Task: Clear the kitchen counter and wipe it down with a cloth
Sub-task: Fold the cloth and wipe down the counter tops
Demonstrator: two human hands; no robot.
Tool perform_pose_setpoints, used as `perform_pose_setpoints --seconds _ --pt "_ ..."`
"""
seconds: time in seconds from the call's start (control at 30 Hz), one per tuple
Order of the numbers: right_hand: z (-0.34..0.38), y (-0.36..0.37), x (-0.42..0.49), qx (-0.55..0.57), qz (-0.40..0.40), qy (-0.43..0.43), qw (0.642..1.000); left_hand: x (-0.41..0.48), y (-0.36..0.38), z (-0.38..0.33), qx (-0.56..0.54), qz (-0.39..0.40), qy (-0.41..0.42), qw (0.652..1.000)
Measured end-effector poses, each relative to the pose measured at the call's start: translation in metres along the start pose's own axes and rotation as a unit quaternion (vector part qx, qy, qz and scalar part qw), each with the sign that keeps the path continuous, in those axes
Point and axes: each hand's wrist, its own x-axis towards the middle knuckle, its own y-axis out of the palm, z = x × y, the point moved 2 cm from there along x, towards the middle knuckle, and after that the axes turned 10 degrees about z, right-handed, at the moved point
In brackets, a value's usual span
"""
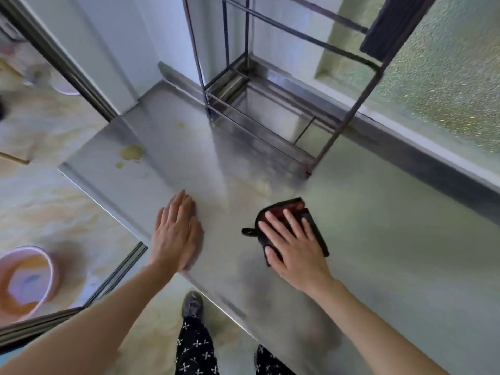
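The steel surface (378, 239) shows nothing standing on it but a wire rack (343, 123) at the back, so I judge the clearing done and wiping the step in hand. To the right it runs on wide, shut in at the back by a raised steel lip (405, 155) under the frosted window. That is the best room for long strokes. To the left it ends in a plain drop edge, with the floor (40, 201) and a pink basin (50, 262) below.

The rack's front post comes down just beyond the cloth. Strokes toward the back will probably have to stop short or work round the thin feet, where grime likely gathers.

The left hand (177, 234) lies open and flat, fingers straight, pressing the surface right at the left edge; it looks like a brace. The right hand (295, 250) is open too, fingers spread flat on the cloth (290, 205), pressing it down, not gripping it. The cloth is dark with a red patch and a small loop, and lies mid-surface near the front, apart from the left hand.

A yellowish stain (132, 152) with smaller spots beside it sits near the left edge, beyond the left hand and well apart from the cloth. It likely needs short, firm rubs, and the rest even, overlapping passes. Drawing dirt inward from the drop edge should keep it off the floor.
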Motion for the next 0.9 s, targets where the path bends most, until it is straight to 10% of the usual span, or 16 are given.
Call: perform_pose_setpoints --seconds 0.2,0.43,0.67,0.9 --pt "0.039 -0.009 0.069 0.128 -0.031 0.374 0.918 0.024 -0.021 0.05 0.003 0.014 0.04 0.999" --pt "0.116 -0.011 0.134 0.04 -0.009 0.141 0.989 0.056 -0.04 0.095 0.052 0.047 0.12 0.99" --pt "0.067 -0.022 0.149 0.141 -0.04 0.455 0.878 0.067 -0.036 0.106 0.074 0.052 0.187 0.978" --pt "0.104 -0.024 0.169 0.065 -0.026 0.253 0.965 0.068 -0.034 0.108 0.082 0.051 0.187 0.978"
